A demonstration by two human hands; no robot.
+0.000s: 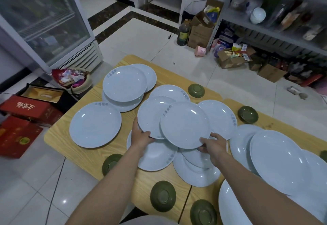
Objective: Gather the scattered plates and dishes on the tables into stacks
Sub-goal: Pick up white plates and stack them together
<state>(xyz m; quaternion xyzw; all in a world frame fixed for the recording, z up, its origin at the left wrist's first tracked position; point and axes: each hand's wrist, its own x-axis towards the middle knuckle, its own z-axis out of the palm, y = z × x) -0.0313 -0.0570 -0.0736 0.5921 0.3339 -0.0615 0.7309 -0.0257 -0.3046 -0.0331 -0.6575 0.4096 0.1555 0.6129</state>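
Several pale blue plates lie scattered and overlapping on two wooden tables (85, 154). My left hand (141, 137) grips the near rim of one raised plate (150, 116). My right hand (213, 146) grips the near rim of another plate (184, 124), which overlaps the first one. Both held plates hover above other plates (157, 155) lying on the table. A single plate (95, 124) sits at the left, and a small pile of plates (124, 85) stands at the far side. Several small green dishes (163, 196) lie upside down around the plates.
More large plates (277, 161) overlap at the right. A glass-door fridge (44, 21) stands at the far left, red boxes (26, 111) and a basket (74, 80) lie on the floor, and shelving (276, 30) with boxes lines the far right.
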